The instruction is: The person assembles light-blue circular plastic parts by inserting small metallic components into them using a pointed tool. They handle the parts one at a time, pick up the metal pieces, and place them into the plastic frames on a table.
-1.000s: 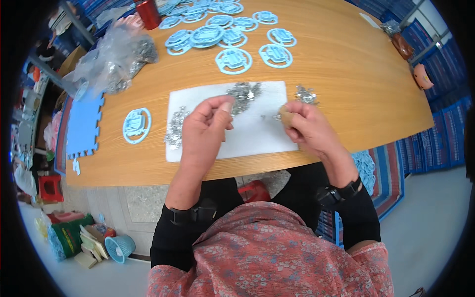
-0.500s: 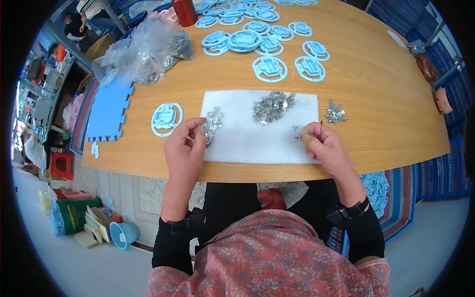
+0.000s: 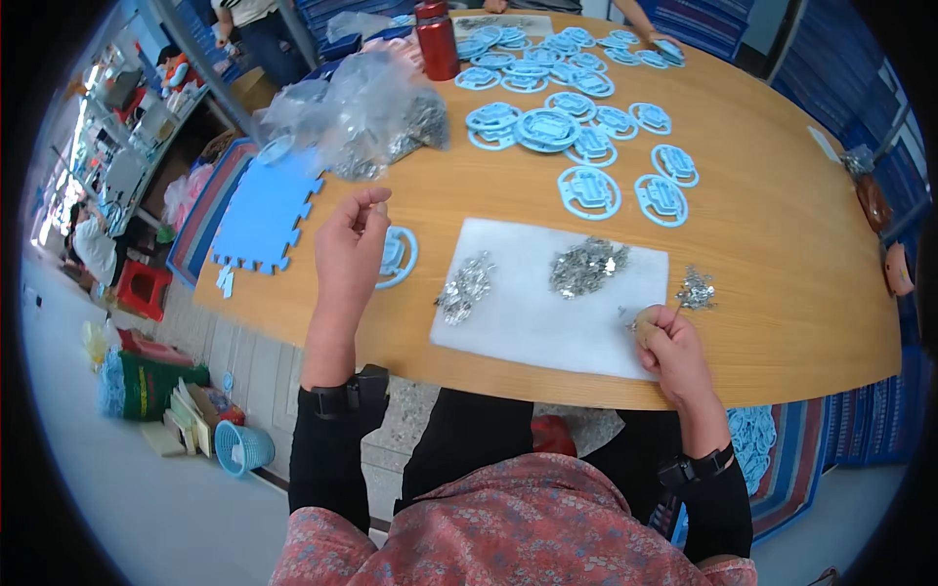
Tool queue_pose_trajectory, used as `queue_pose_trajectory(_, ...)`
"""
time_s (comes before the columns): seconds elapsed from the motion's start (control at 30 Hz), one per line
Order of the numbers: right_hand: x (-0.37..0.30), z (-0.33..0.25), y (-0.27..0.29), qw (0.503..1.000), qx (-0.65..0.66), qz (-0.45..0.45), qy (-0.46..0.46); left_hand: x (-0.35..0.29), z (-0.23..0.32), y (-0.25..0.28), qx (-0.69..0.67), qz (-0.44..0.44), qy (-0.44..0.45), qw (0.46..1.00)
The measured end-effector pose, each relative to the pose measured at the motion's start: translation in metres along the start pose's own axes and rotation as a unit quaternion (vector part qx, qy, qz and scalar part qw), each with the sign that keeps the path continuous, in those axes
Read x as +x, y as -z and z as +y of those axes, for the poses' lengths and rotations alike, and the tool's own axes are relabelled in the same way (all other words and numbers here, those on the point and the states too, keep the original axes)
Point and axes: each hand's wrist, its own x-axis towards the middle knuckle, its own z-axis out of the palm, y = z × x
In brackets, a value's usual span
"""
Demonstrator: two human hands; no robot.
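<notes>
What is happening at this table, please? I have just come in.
A person works by hand at a wooden table. The left hand partly hides one round blue frame; whether it holds anything is unclear. The right hand, fingers pinched, is at the right edge of a white mat. Two heaps of small metal pieces lie on the mat, another heap to its right. More blue frames lie farther back.

Wooden table (image 3: 782,244), white pad (image 3: 547,332), light-blue discs (image 3: 547,130), red flask (image 3: 436,44), probably metal bits (image 3: 697,290)

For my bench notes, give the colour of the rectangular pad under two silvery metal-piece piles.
White; the rectangular pad shows best in the head view.
</notes>
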Motion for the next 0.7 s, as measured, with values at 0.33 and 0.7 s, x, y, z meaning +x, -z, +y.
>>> queue_pose_trajectory(0.33, 0.002, -0.002, -0.001, 0.998, -0.054, -0.025, 0.001, 0.040, 0.050, -0.160, 0.140, -0.235, -0.252, 0.928)
queue_pose_trajectory(0.7, 0.000, -0.003, -0.001, 0.996, -0.083, -0.038, 0.017, 0.053, 0.079, -0.231, 0.334, -0.345, -0.136, 0.866)
